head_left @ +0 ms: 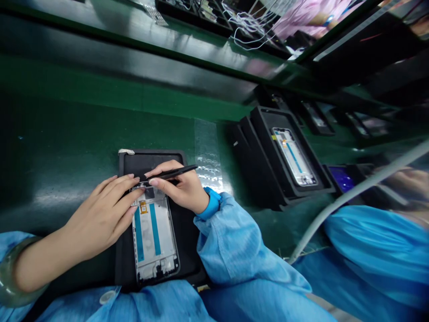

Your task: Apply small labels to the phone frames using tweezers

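A phone mid-frame (144, 232), silvery with two blue strips and a small orange flex piece, lies on a black tray (191, 250) in front of me. My left hand (103, 208) reaches across its upper left, fingers stretched out and fingertips resting at the phone's top end. Between the thumb and fingers of my right hand (181, 188) is a pair of black tweezers (176, 171). Their tip points left to the phone's top edge, close to my left fingertips. What the tip touches is hidden by the fingers.
Stacked black trays (264, 174) stand to the right, another phone frame (295, 156) in the top one. More trays lie farther back. A pale curved tube (355, 192) crosses the right side beside a co-worker's blue sleeve (375, 237). White cables (251, 27) lie on the shelf above.
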A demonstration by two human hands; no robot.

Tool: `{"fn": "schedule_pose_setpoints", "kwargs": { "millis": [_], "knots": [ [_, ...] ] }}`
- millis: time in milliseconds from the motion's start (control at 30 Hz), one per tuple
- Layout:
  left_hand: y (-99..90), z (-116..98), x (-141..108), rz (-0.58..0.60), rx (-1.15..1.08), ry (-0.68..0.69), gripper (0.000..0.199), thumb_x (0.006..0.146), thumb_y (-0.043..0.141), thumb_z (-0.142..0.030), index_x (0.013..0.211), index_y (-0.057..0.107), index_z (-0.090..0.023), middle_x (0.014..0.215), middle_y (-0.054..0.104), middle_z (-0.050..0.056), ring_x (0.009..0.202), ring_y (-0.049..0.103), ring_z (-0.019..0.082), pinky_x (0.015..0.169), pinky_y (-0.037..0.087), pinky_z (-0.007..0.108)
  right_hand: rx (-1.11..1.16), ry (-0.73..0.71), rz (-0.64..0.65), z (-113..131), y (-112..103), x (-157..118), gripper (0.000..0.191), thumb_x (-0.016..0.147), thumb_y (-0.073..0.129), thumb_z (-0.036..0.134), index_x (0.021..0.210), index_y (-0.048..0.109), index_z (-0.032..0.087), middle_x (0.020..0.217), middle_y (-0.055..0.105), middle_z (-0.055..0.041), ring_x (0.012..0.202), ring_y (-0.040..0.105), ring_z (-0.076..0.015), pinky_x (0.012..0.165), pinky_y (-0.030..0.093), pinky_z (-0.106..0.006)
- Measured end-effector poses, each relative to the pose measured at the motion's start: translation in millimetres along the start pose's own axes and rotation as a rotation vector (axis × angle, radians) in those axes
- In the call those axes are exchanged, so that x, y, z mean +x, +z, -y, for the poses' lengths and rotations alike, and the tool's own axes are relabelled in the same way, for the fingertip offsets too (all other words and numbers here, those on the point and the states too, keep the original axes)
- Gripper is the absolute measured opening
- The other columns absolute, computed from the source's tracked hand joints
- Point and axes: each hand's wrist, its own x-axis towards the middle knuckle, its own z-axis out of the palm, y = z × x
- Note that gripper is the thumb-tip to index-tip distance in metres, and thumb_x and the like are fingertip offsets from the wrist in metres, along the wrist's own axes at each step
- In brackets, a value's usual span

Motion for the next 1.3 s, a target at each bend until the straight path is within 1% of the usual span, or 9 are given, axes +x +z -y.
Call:
{"fn": "schedule_pose_setpoints", "kwargs": {
  "millis": [67, 200, 300, 467, 733, 967, 1167, 1300],
  "knots": [
    [0.3, 0, 0, -0.011, 0.000, 0.008, 0.040, 0.092, 0.039, -0.025, 0.130, 0.047, -0.017, 0.134, 0.051, 0.013, 0.125, 0.046, 0.028, 0.102, 0.041, 0.048, -0.060, -0.036, 0.024, -1, 0, 0, 0.013, 0.084, 0.062, 0.033, 0.090, 0.066, 0.022, 0.090, 0.069, -0.0019, 0.081, 0.066, -0.0149, 0.072, 0.055, -0.027],
    [-0.1, 0, 0, -0.011, 0.007, 0.023, 0.041, 0.092, 0.040, -0.024, 0.131, 0.047, -0.014, 0.134, 0.050, 0.014, 0.125, 0.045, 0.028, 0.101, 0.041, 0.048, -0.093, -0.081, 0.013, -5, 1, 0, 0.015, 0.084, 0.063, 0.031, 0.092, 0.066, 0.019, 0.090, 0.068, -0.0027, 0.080, 0.065, -0.0137, 0.070, 0.054, -0.025],
    [-0.8, 0, 1, -0.005, 0.014, 0.024, 0.042, 0.092, 0.040, -0.023, 0.132, 0.045, -0.013, 0.134, 0.049, 0.015, 0.125, 0.045, 0.029, 0.100, 0.041, 0.048, -0.120, -0.131, 0.013, -8, 2, 0, 0.015, 0.083, 0.064, 0.029, 0.093, 0.065, 0.017, 0.089, 0.069, -0.0032, 0.081, 0.066, -0.0138, 0.074, 0.053, -0.025],
    [-0.6, 0, 1, -0.017, 0.008, 0.033, 0.042, 0.092, 0.040, -0.023, 0.132, 0.044, -0.012, 0.133, 0.050, 0.016, 0.124, 0.045, 0.029, 0.100, 0.041, 0.048, -0.149, -0.176, 0.052, -11, 4, -1, 0.014, 0.085, 0.063, 0.028, 0.095, 0.064, 0.018, 0.092, 0.070, -0.0036, 0.085, 0.067, -0.0138, 0.078, 0.054, -0.025],
    [1.8, 2, 0, -0.019, 0.003, 0.046, 0.041, 0.092, 0.040, -0.022, 0.132, 0.045, -0.012, 0.132, 0.050, 0.014, 0.126, 0.043, 0.029, 0.100, 0.041, 0.049, -0.170, -0.229, 0.013, -9, 4, -1, 0.013, 0.083, 0.065, 0.024, 0.092, 0.065, 0.015, 0.089, 0.070, -0.0048, 0.083, 0.067, -0.0130, 0.076, 0.054, -0.022],
    [2.6, 2, 0, -0.027, 0.012, 0.046, 0.041, 0.092, 0.040, -0.022, 0.131, 0.045, -0.012, 0.133, 0.050, 0.014, 0.126, 0.044, 0.029, 0.099, 0.042, 0.049, -0.175, -0.239, 0.027, -10, 5, -1, 0.013, 0.083, 0.065, 0.023, 0.092, 0.065, 0.014, 0.090, 0.071, -0.0060, 0.085, 0.068, -0.0137, 0.079, 0.055, -0.023],
    [3.9, 1, 0, -0.040, 0.014, 0.048, 0.039, 0.092, 0.041, -0.022, 0.128, 0.047, -0.010, 0.133, 0.050, 0.017, 0.124, 0.044, 0.029, 0.099, 0.042, 0.049, -0.204, -0.292, 0.055, -11, 6, -1, 0.012, 0.083, 0.065, 0.023, 0.092, 0.065, 0.015, 0.091, 0.073, -0.0064, 0.086, 0.069, -0.0149, 0.080, 0.056, -0.026],
    [3.9, 2, 0, -0.042, 0.017, 0.042, 0.039, 0.092, 0.041, -0.022, 0.128, 0.047, -0.010, 0.132, 0.050, 0.016, 0.123, 0.045, 0.029, 0.099, 0.042, 0.049, -0.203, -0.276, 0.054, -11, 7, 0, 0.012, 0.084, 0.064, 0.024, 0.093, 0.065, 0.016, 0.091, 0.072, -0.0051, 0.086, 0.068, -0.0141, 0.080, 0.056, -0.026]
  ]
}}
